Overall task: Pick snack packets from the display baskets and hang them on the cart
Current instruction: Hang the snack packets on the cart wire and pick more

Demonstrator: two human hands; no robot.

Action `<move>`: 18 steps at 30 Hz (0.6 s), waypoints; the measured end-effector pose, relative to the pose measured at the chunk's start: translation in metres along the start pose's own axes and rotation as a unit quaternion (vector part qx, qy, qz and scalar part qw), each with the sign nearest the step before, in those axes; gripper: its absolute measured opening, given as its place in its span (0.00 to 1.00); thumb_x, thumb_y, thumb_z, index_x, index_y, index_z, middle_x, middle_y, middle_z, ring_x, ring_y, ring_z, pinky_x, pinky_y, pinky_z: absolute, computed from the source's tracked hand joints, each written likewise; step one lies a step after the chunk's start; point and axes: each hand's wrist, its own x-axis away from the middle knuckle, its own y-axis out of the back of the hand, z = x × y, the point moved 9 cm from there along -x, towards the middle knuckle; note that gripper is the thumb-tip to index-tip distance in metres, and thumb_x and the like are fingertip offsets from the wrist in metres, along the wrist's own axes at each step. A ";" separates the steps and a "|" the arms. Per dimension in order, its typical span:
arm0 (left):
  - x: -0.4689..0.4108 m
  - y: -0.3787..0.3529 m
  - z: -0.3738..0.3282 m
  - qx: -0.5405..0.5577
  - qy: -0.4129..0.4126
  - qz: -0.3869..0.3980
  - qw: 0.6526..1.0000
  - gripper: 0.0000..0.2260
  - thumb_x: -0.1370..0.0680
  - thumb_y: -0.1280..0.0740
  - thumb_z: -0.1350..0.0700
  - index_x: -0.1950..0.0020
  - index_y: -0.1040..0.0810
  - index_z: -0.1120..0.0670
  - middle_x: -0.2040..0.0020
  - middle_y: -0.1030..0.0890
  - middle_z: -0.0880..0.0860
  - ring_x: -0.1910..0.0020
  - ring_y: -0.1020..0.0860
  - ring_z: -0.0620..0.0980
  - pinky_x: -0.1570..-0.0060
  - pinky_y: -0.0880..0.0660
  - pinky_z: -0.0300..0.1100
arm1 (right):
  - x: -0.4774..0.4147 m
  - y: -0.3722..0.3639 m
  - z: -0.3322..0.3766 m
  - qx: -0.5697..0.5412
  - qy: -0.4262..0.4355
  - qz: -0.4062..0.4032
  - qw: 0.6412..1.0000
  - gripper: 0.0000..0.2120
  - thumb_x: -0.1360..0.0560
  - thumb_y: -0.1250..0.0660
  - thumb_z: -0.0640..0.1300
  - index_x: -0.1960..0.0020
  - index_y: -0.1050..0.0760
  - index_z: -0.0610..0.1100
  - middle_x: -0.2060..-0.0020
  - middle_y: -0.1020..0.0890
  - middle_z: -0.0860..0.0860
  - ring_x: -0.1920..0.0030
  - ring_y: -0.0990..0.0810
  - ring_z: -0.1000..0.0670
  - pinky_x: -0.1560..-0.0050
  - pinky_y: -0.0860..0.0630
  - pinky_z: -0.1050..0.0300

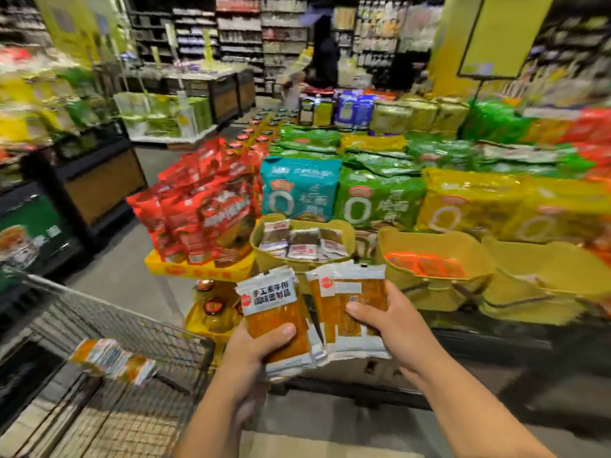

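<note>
My left hand (254,350) grips a stack of orange snack packets (274,312) with white printed tops, thumb across the front. My right hand (385,322) holds a second bunch of the same orange packets (350,292) beside it. Both bunches are in front of the yellow display baskets (433,246). One basket (264,239) holds white and brown packets, another holds orange packets (426,264). The wire cart (132,325) stands at the lower left, with several orange packets (112,358) lying over its rim.
Red snack bags (205,209) stand in a yellow tray left of the baskets. Large teal, green and yellow bags (380,196) are stacked behind them. Jars (215,309) sit on a low shelf below. A person (325,51) stands far down the aisle.
</note>
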 end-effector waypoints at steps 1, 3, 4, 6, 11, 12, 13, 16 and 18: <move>0.002 -0.025 0.017 -0.004 0.023 0.019 1.000 0.42 0.48 0.16 0.54 0.34 0.23 0.56 0.43 0.15 0.61 0.47 0.16 0.63 0.54 0.17 0.55 | 0.011 0.027 -0.004 -0.001 -0.004 -0.013 1.000 0.19 0.24 0.26 0.41 0.36 0.24 0.52 0.49 0.13 0.57 0.48 0.14 0.54 0.44 0.20 0.52; 0.008 -0.072 0.046 -0.001 0.057 0.048 0.997 0.47 0.52 0.13 0.53 0.35 0.23 0.57 0.43 0.16 0.63 0.49 0.15 0.63 0.60 0.17 0.53 | 0.032 0.075 -0.014 -0.005 -0.010 -0.043 0.999 0.18 0.24 0.27 0.39 0.37 0.23 0.50 0.47 0.13 0.52 0.45 0.15 0.50 0.40 0.21 0.45; 0.011 -0.094 0.058 0.002 0.069 0.057 0.996 0.48 0.52 0.12 0.53 0.34 0.23 0.58 0.43 0.16 0.64 0.49 0.15 0.64 0.60 0.17 0.52 | 0.042 0.097 -0.018 -0.004 -0.012 -0.058 0.998 0.17 0.24 0.27 0.38 0.37 0.22 0.50 0.46 0.13 0.51 0.44 0.15 0.49 0.38 0.22 0.42; 0.020 -0.142 0.086 0.007 0.093 0.083 0.992 0.43 0.46 0.14 0.58 0.33 0.24 0.59 0.42 0.17 0.65 0.49 0.15 0.64 0.59 0.17 0.53 | 0.066 0.148 -0.026 -0.015 -0.018 -0.088 0.996 0.17 0.24 0.27 0.38 0.37 0.21 0.50 0.46 0.14 0.51 0.43 0.15 0.48 0.37 0.22 0.41; 0.045 -0.249 0.147 0.038 0.150 0.140 0.978 0.47 0.54 0.12 0.58 0.36 0.22 0.61 0.42 0.18 0.68 0.50 0.16 0.66 0.58 0.16 0.56 | 0.124 0.265 -0.044 -0.045 -0.036 -0.137 0.989 0.15 0.23 0.29 0.37 0.37 0.22 0.48 0.46 0.14 0.51 0.44 0.15 0.49 0.37 0.22 0.43; 0.049 -0.267 0.154 0.040 0.155 0.150 0.976 0.47 0.54 0.12 0.57 0.37 0.22 0.61 0.41 0.18 0.69 0.50 0.16 0.66 0.58 0.16 0.56 | 0.132 0.283 -0.047 -0.050 -0.041 -0.153 0.986 0.15 0.22 0.29 0.38 0.38 0.22 0.48 0.47 0.13 0.51 0.44 0.15 0.49 0.37 0.22 0.43; 0.052 -0.289 0.165 0.037 0.163 0.161 0.973 0.46 0.54 0.12 0.57 0.38 0.21 0.61 0.42 0.18 0.69 0.50 0.15 0.66 0.58 0.16 0.56 | 0.143 0.306 -0.050 -0.057 -0.045 -0.170 0.983 0.15 0.22 0.29 0.38 0.38 0.22 0.49 0.47 0.13 0.51 0.45 0.15 0.49 0.38 0.21 0.42; 0.056 -0.331 0.184 0.028 0.179 0.175 0.968 0.44 0.55 0.12 0.57 0.40 0.19 0.62 0.43 0.18 0.69 0.52 0.15 0.66 0.59 0.16 0.56 | 0.161 0.359 -0.055 -0.072 -0.054 -0.219 0.972 0.15 0.23 0.28 0.38 0.38 0.21 0.49 0.48 0.13 0.52 0.46 0.14 0.49 0.39 0.21 0.40; 0.052 -0.349 0.190 0.017 0.187 0.175 0.967 0.47 0.54 0.11 0.56 0.37 0.22 0.63 0.42 0.18 0.70 0.53 0.15 0.65 0.57 0.16 0.57 | 0.167 0.385 -0.057 -0.098 -0.053 -0.244 0.963 0.15 0.23 0.28 0.38 0.39 0.21 0.49 0.48 0.13 0.51 0.46 0.14 0.48 0.38 0.21 0.40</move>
